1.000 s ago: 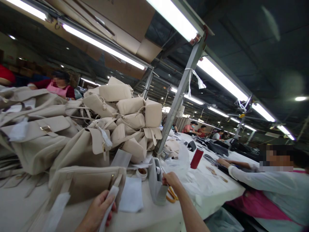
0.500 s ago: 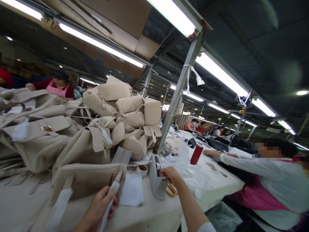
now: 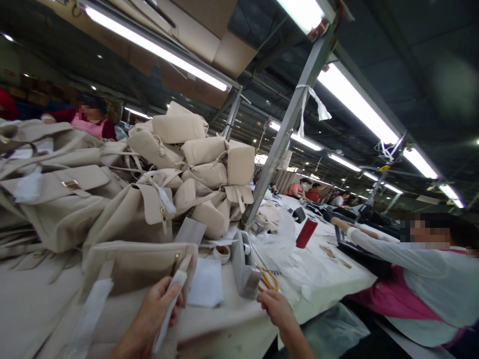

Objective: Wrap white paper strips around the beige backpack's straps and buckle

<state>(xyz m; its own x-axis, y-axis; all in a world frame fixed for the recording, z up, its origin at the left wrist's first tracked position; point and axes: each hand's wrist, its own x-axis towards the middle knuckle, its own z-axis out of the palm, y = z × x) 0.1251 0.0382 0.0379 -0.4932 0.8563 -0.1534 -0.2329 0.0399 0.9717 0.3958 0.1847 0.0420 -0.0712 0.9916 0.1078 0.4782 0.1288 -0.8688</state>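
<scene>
The left hand [image 3: 155, 304] pinches the white-wrapped strap [image 3: 166, 315] of a beige handbag [image 3: 138, 262], thumb on top and fingers curled behind it. The handbag stands at the near left of the desk [image 3: 232, 324], before a pile of similar bags [image 3: 202, 164].

The grey tape dispenser [image 3: 241, 271] sits right of the handbag, beyond a white sheet [image 3: 205, 282]. Its long axis runs from far to near, the near end slanting slightly right. The right hand [image 3: 277, 310] is clearly the nearer one, just beside that near end, so the dispenser lies far and left of it. Its fingertips are pressed together; whether tape is between them I cannot tell. Yellow-handled scissors [image 3: 276, 282] lie just beyond it.
</scene>
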